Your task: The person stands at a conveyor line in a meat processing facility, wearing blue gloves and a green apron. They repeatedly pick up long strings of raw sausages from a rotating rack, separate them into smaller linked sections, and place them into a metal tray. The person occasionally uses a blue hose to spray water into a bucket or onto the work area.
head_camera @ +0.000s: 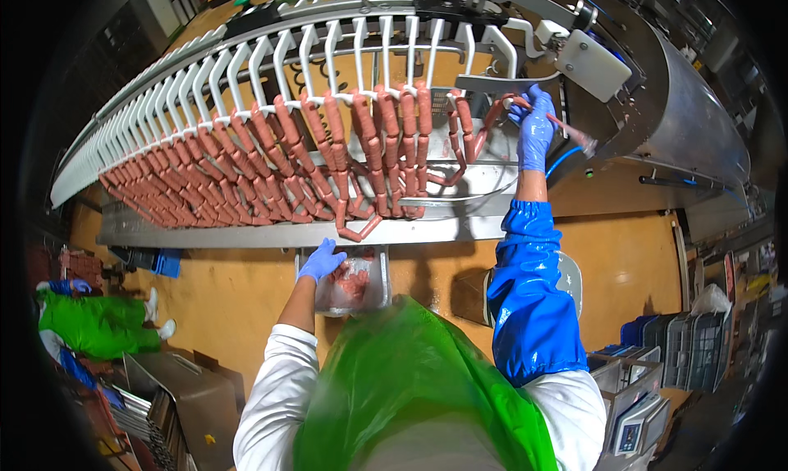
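Observation:
My right hand (535, 123), in a blue glove, is closed around the end of a sausage casing (571, 132) at the right end of the hanging rail. Its limp, pale tail sticks out to the right of the fist. Linked sausages (369, 132) hang in loops from a row of white hooks (332, 55), packed more closely towards the left. My left hand (322, 260), also gloved, holds nothing, its fingers apart, just below the edge of the metal tray (431, 230). Beneath it stands a metal bin (385, 280) with meat scraps (352, 283) inside.
A curved metal guide (492, 84) and a white plastic block (592, 66) sit by my right hand. A large steel machine housing (702, 108) is at the right. Stacked crates (683, 351) and a scale (637, 425) stand lower right. A co-worker in a green apron (92, 323) is far left.

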The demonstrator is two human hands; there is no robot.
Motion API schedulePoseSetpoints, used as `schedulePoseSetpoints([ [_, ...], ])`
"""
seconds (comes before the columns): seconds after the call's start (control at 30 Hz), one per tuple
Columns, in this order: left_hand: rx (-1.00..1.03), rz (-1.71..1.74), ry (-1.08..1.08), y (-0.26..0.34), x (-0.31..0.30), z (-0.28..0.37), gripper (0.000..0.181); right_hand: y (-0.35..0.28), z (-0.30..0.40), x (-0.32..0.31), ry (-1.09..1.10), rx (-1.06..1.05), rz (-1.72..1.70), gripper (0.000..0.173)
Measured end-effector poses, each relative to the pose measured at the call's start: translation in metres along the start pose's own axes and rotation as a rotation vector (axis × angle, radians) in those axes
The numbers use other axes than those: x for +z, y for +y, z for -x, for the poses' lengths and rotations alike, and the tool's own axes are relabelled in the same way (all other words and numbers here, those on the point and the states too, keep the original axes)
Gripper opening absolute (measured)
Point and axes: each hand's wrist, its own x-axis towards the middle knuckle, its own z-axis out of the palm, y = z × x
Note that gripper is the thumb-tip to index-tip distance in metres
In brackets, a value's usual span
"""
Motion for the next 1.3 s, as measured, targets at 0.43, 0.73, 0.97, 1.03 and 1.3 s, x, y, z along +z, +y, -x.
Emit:
schedulePoseSetpoints([
  [0.43,0.414,1.224,-0.547,0.284,-0.003,0.025,0.059,0.079,0.27,-0.061,-0.811,1.022,-0.255,0.04],
  [0.73,0.055,1.346,-0.263,0.294,0.038,0.01,0.046,0.138,0.291,-0.182,-0.557,0.8,0.635,0.063],
  [0.97,0.265,1.628,-0.488,0.293,0.065,-0.006,0.023,0.06,0.255,-0.108,-0.776,0.883,0.285,0.061],
  [1.03,0.249,1.584,-0.43,0.288,0.066,-0.007,0.022,0.041,0.261,-0.101,-0.59,0.908,0.282,0.051],
  [1.3,0.482,0.66,-0.428,0.289,0.03,0.021,0.022,0.059,0.277,-0.107,-0.607,0.648,0.329,0.032],
])
